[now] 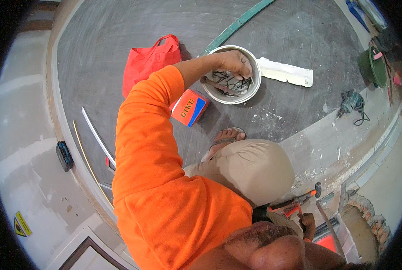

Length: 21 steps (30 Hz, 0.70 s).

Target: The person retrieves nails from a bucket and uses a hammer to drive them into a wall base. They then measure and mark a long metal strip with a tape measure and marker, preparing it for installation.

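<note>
We have one white bucket (257,82) at our view's one o'clock; our left hand (237,64) curls over its mouth, its grip unclear. From the bucket, one box (190,108) sits at eight, one red bag (149,64) at nine; our right hand (307,219), at five, we cannot read.

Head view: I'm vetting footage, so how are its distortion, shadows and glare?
In the head view, black borders curve along both sides and the green bar bows; soft shadow falls right of the red bag; the broad white strip looks bright, without harsh glare.
</note>
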{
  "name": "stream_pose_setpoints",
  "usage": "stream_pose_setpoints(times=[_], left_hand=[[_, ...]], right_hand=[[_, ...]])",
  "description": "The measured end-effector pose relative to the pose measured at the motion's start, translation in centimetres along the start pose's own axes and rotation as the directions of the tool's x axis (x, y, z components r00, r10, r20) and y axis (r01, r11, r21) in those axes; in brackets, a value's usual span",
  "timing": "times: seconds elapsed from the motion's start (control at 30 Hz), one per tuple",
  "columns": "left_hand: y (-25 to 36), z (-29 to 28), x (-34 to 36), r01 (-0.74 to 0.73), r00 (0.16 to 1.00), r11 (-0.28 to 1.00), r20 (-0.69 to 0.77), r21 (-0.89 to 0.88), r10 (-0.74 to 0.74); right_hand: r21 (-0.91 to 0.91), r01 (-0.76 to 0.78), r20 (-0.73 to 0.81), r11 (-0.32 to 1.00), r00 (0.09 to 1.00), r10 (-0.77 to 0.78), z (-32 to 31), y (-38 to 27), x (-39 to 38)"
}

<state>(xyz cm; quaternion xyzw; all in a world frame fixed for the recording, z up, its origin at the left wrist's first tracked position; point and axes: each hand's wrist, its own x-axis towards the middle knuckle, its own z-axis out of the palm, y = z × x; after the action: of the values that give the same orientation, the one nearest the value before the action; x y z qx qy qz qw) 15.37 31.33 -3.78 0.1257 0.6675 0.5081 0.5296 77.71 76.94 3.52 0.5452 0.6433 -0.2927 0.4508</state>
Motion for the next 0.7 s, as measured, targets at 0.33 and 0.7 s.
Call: stream_pose_setpoints(times=[0.33,0.7], left_hand=[[-1.4,-0.6,1.5,0.098,0.989,0.283,-0.125,0.954,0.079],[-4.6,-1.0,1.9,-0.006,0.966,0.035,0.015,0.999,-0.257]], right_hand=[[0.026,0.015,0.002,1.0,1.0,-0.015,-0.1,-0.2,-0.2],[-0.077,0.0,0.016,0.997,1.0,0.001,-0.7,1.5,2.5]])
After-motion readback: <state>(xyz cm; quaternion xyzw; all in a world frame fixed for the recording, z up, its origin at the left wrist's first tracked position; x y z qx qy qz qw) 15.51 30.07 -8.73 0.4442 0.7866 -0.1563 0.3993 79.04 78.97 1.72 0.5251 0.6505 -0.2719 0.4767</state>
